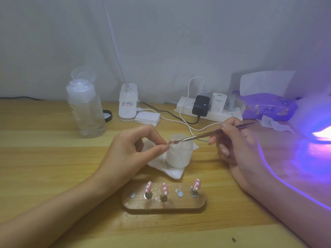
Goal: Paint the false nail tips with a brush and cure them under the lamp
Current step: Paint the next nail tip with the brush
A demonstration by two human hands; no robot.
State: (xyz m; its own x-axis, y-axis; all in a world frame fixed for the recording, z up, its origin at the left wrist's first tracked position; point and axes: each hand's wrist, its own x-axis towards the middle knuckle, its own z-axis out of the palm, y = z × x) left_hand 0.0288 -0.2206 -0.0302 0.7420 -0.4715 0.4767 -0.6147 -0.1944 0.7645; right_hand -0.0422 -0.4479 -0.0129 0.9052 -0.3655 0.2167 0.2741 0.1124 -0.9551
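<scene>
Pinching with both: left hand [132, 149] holds a small nail tip [171, 141] between thumb and forefinger, just over the left rim of the jar [180, 153]. Right hand [238, 149] grips the brush [206, 135] pen-style, fingers curled round the handle, up and right of the jar. Shaft slants down-left across the jar mouth, bristles touching the held tip. That tip is too small and blurred to read its colour. Jar is frosted white and stands on a folded tissue [172, 170]. Nearer me than the jar: wooden holder [163, 204] flat on the table [53, 158], with three pink white-dotted tips [164, 189] upright on stands and two bare metal discs. Lamp [320, 133] sits far right of the jar, lit, purple glow spilling onto the table and my right forearm. Far left behind the jar: clear pump bottle [86, 108], lid flipped up. Behind the jar by the wall: power strip [215, 115] with chargers plugged in. Right of that, a purple tissue pack [268, 106].
</scene>
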